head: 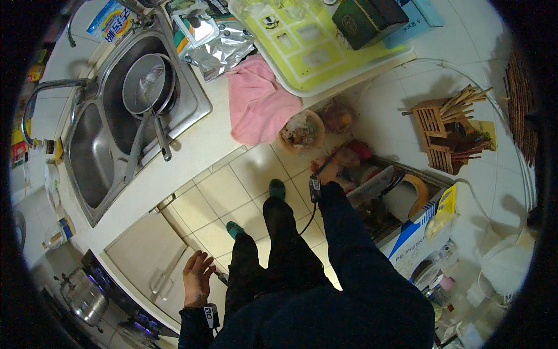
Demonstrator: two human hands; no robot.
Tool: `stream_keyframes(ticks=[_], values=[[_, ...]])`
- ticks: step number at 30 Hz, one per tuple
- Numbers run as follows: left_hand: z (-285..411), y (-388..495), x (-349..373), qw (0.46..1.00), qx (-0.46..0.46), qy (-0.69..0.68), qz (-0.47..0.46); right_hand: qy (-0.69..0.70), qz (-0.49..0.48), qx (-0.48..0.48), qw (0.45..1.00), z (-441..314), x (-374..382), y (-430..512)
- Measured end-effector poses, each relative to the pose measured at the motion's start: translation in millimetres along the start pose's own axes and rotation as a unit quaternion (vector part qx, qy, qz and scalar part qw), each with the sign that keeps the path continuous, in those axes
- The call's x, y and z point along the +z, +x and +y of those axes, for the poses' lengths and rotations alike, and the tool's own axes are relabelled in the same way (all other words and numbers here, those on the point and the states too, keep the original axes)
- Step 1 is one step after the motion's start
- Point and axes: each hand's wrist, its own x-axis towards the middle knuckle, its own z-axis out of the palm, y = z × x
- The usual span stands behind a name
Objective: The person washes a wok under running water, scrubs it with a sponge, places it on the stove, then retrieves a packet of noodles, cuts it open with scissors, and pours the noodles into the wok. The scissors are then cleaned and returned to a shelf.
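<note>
My left hand [198, 277] hangs at my left side in front of a pale cabinet door [146, 257]; its fingers are loosely bent and it holds nothing. My right arm reaches forward, and my right hand [335, 165] is dim and blurred beyond the dark sleeve, among shadowed items beside an open box [403, 237]. A red object [360, 149] is close to it; whether the hand grips anything is hidden. Just beyond is a round container [320, 131] with crumpled waste in it. Over the counter edge hangs a pink cloth [261, 104].
A steel double sink [93, 152] holds a pot [144, 85] with two handles sticking out. On the counter [209, 148] stand a yellow-green tray [322, 70] and a dark green box [368, 22]. A steel pot [83, 299] sits by lit blue burners. A wooden chopstick holder [431, 135] is at right.
</note>
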Motion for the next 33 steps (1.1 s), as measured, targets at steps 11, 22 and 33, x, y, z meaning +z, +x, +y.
stream_keyframes(ticks=[11, 22, 33], values=[[5.2, -1.3, 29.6, 0.995, 0.006, 0.071, -0.064, -0.065, 0.008, 0.143, 0.988, 80.3, -119.3, -51.6], [16.3, -14.0, 37.3, 0.995, 0.043, 0.047, -0.079, -0.187, -0.001, 0.179, 0.966, 54.2, 36.5, -110.7], [31.7, -40.1, 19.4, 0.985, 0.076, -0.053, -0.146, -0.460, -0.204, 0.257, 0.825, -7.2, 240.9, -210.4]])
